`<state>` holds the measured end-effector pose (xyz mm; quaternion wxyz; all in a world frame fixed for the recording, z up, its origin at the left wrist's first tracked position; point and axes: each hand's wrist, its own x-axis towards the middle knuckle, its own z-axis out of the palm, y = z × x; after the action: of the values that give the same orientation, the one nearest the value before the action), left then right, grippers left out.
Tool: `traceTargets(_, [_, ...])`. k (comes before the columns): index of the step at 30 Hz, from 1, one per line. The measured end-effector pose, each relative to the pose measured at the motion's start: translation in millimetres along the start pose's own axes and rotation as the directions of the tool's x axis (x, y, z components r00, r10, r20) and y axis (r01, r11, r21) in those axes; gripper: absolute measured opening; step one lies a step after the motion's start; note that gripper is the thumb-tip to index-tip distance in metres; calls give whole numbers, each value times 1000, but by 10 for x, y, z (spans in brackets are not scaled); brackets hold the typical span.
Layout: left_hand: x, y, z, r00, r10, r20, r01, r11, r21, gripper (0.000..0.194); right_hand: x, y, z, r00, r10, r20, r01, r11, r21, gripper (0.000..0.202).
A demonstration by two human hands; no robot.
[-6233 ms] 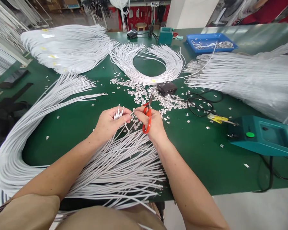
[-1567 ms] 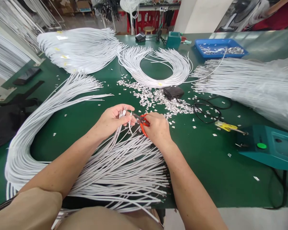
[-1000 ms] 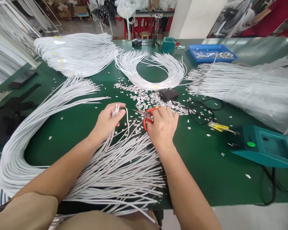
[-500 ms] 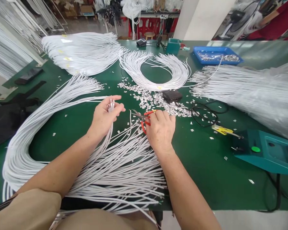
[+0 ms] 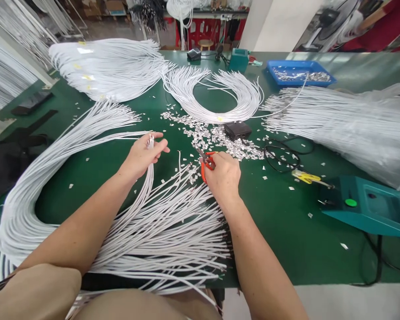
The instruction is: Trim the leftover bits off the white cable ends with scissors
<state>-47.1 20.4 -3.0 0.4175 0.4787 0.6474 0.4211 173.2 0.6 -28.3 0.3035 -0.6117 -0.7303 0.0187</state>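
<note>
My left hand (image 5: pixel 143 153) is wrapped round a small bunch of white cables (image 5: pixel 149 178), whose tips stick up beside the thumb. Orange-handled cutters (image 5: pixel 207 165) are in my right hand (image 5: pixel 223 175), their blades pointing up and left toward scattered small silvery-white pieces (image 5: pixel 206 135). A wide spread of loose white cables (image 5: pixel 173 231) lies below both hands, one cable end standing up between them. Along the left side, a thick bundle of white cables (image 5: pixel 23 195) curves round on the green table (image 5: pixel 280 249).
Farther back lie a large cable bundle (image 5: pixel 106 69) and a curved bundle (image 5: pixel 216 109). A black block (image 5: pixel 237 130) sits among the pieces. On the right are a blue tray (image 5: pixel 300 81), bagged cables (image 5: pixel 346 115) and a teal machine (image 5: pixel 370 204). A person's arm shows at the back right.
The cutters have turned, their blades now pointing more upward and closer together. My left hand has shifted slightly left with its cables. The whole view has moved a little.
</note>
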Motion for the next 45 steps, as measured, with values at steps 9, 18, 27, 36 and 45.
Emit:
traceTargets(9, [32, -221, 377, 984, 58, 170, -123, 909, 398, 72, 52, 60, 62, 963, 249, 102, -268, 918, 294, 31])
traceTargets(18, [-336, 126, 330, 947, 46, 319, -57, 998, 24, 72, 91, -17, -55, 836, 240, 493, -531, 130, 837, 33])
traceTargets(27, [-429, 181, 361, 954, 80, 290, -102, 993, 62, 71, 59, -143, -172, 857, 204, 474, -501, 111, 858, 21])
traceTargets(36, [-460, 203, 367, 955, 77, 285, -103, 991, 79, 69, 0, -245, -104, 910, 282, 304, -353, 141, 925, 13])
traceTargets(45, [-305, 133, 65, 847, -39, 530, 115, 987, -112, 69, 88, -22, -192, 827, 552, -104, -180, 437, 881, 13])
